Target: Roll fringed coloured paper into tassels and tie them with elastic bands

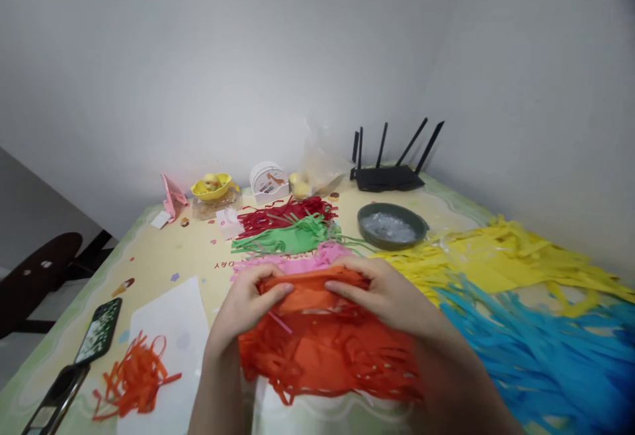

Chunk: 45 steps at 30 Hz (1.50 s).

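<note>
Both hands grip a sheet of orange fringed tissue paper (308,291) by its upper edge, thumbs on the near side. My left hand (251,303) pinches its left part and my right hand (381,293) its right part. Beneath them, more orange-red fringed tissue paper (317,355) lies on the table, its strips spreading to both sides. Just beyond the hands is pink fringed tissue paper (297,262), partly covered. Behind that are a green fringed bunch (292,237) and a dark red one (282,215).
Yellow (491,256) and blue fringed paper (540,349) spread over the right side. Loose orange strips (136,379) lie on a white sheet (169,309) at left, beside a phone (99,330). Farther back stand a grey-green bowl (391,227), a black router (389,178) and a yellow dish (212,187).
</note>
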Motion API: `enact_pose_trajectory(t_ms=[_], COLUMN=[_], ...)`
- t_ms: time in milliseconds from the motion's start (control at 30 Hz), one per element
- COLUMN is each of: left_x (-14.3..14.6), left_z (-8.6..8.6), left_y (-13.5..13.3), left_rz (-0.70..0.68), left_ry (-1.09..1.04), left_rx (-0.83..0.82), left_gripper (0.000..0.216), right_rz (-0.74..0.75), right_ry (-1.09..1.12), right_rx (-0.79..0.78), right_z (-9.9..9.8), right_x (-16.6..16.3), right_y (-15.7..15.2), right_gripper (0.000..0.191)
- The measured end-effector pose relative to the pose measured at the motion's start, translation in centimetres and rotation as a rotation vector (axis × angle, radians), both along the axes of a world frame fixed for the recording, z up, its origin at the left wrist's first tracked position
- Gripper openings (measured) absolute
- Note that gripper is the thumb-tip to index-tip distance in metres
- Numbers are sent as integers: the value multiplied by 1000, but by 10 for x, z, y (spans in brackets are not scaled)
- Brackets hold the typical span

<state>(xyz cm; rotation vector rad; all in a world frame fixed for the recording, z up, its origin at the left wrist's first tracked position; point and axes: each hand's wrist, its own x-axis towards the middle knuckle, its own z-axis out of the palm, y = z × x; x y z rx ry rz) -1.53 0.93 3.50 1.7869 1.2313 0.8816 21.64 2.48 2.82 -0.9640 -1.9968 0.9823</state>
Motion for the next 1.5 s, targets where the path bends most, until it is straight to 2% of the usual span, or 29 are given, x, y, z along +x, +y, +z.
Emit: enact_pose_trajectory(t_ms=[67, 167, 300, 400, 500, 600, 667, 700, 733, 800, 867, 900, 1033, 1133, 1233, 1333, 1400, 1500], left_x=[-6, -11, -12, -12, -10, -5, -2, -1, 0, 1, 1, 1, 3, 3, 1, 1, 2, 6], left_z=[-1, -5, -9, -6, -1, 0, 0, -1, -1, -1, -2, -2, -4, -6, -8, -9, -8, -7], left_y=[-1, -2, -1, -2, -6, -8, -8, -7, -6, -4, -4, -4, -7, -7, -5, -6, -7, -10], left_rz=[28, -2, -50, -51, -38, 93, 185, 204, 208, 191, 175, 171, 135, 99, 57, 30, 35, 131], left_ry=[-169, -366, -464, -406, -299, -205, -119, -67, -14, 74, 106, 85, -205, -404, -481, -429, -384, -311], left_rx=[-45, -44, 60, 136, 166, 209, 276, 311, 339, 368, 353, 326, 116, 55, 84, 146, 166, 204], left_gripper=[17, 8, 13, 16, 13, 24, 18, 11, 14, 17, 7, 10, 12, 15, 15, 16, 16, 26], right_rz=[-9, -9, 53, 96, 93, -3, -101, -143, -176, -208, -205, -205, -173, -94, -54, -40, -45, -134], right_ry=[181, 396, 513, 498, 418, 239, 134, 98, 68, 21, 2, 10, 169, 347, 448, 475, 440, 304], right_rx=[-66, -143, -217, -182, -41, 148, 256, 292, 313, 320, 293, 269, 72, -27, -27, -6, 17, 70], right_z=[-1, -5, -11, -12, -10, -7, -6, -6, -6, -7, -7, -7, -6, -4, -2, -2, -3, -6], right_x=[-1, -2, -3, -2, 0, -2, -4, -5, -6, -7, -7, -7, -6, -7, -8, -9, -9, -10], right_y=[2, 3, 4, 6, 7, 4, 1, -1, -2, -3, -3, -2, -2, -3, -2, 0, 1, 0], right_gripper=[15, 12, 8, 11, 17, 24, 18, 12, 13, 21, 16, 13, 14, 15, 15, 15, 17, 18])
